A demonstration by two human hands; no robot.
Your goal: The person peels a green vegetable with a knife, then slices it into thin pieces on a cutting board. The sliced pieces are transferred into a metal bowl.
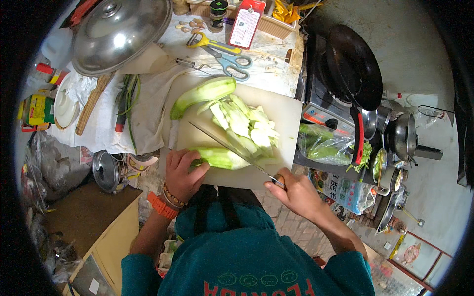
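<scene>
My left hand [186,170] grips the left end of a peeled pale-green gourd [218,158] lying near the front edge of a white cutting board [285,114]. A kitchen knife [226,145] is in my right hand [296,190], held by its handle. Its blade slants up and left, above the gourd's cut right end; whether it touches is hard to tell. Behind the blade lies a heap of sliced gourd [240,120], partly hidden by it. Another peeled gourd piece [203,94] rests at the board's far left.
Beyond the board lie blue-grey scissors [231,63], a yellow-handled peeler [214,43] and garlic cloves [192,25]. A large metal lid [120,33] and green onions [131,107] are at left. At right stand a black wok [353,66] and a plastic bag of green vegetables [326,144].
</scene>
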